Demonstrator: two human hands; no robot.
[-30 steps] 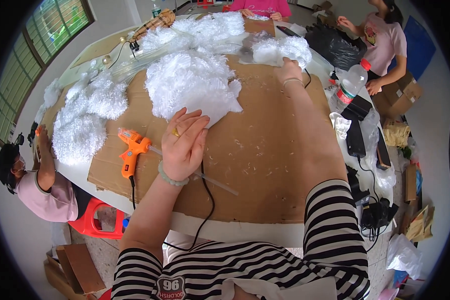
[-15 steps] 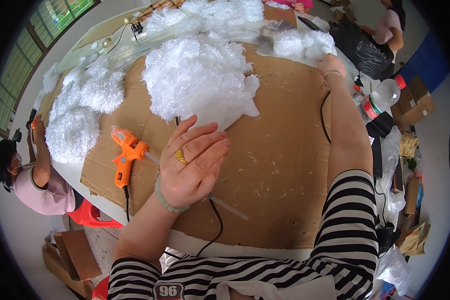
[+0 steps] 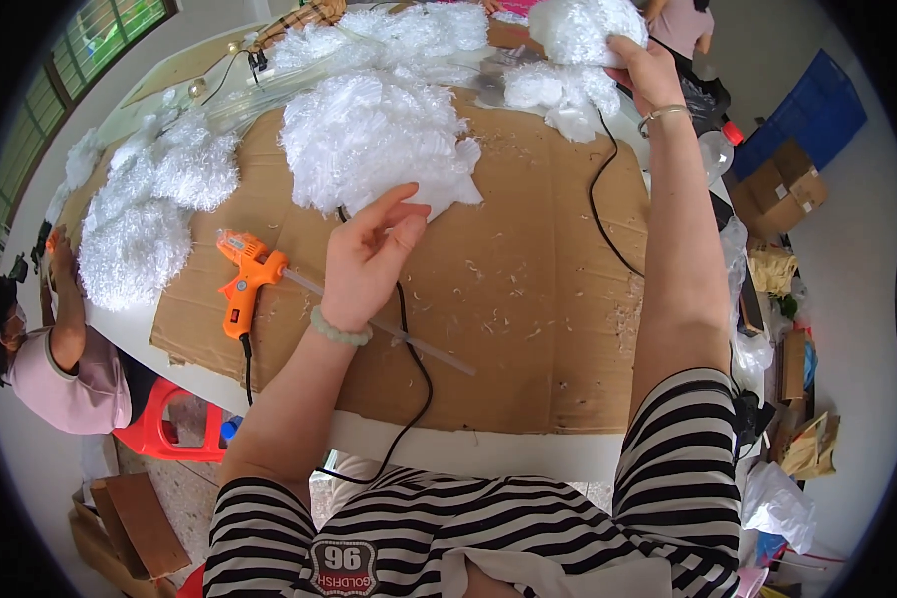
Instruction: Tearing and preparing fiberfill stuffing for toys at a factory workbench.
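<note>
My right hand (image 3: 650,78) is raised at the far right of the table. Its thumb and fingers grip a white fluffy tinsel piece (image 3: 580,30). Beneath it lie smaller white fluffy pieces (image 3: 558,92). My left hand (image 3: 374,254) hovers over the cardboard with its fingers apart and nothing in them. Just beyond it spreads a large white fluffy tinsel piece (image 3: 364,130) with a smooth edge towards me. An orange hot glue gun (image 3: 249,279) rests to its left. A long clear glue stick (image 3: 439,355) sticks out from the gun and passes behind my left wrist.
Brown cardboard (image 3: 528,299), strewn with white scraps, covers the table. A black cord (image 3: 431,384) runs off the near edge. More fluffy pieces (image 3: 135,254) lie left, near a co-worker (image 3: 70,384). A plastic bottle (image 3: 716,154) stands at the right.
My right hand has lifted a white fluffy piece up and away from the others. My left hand has turned and stays over the cardboard. The view has shifted a little.
</note>
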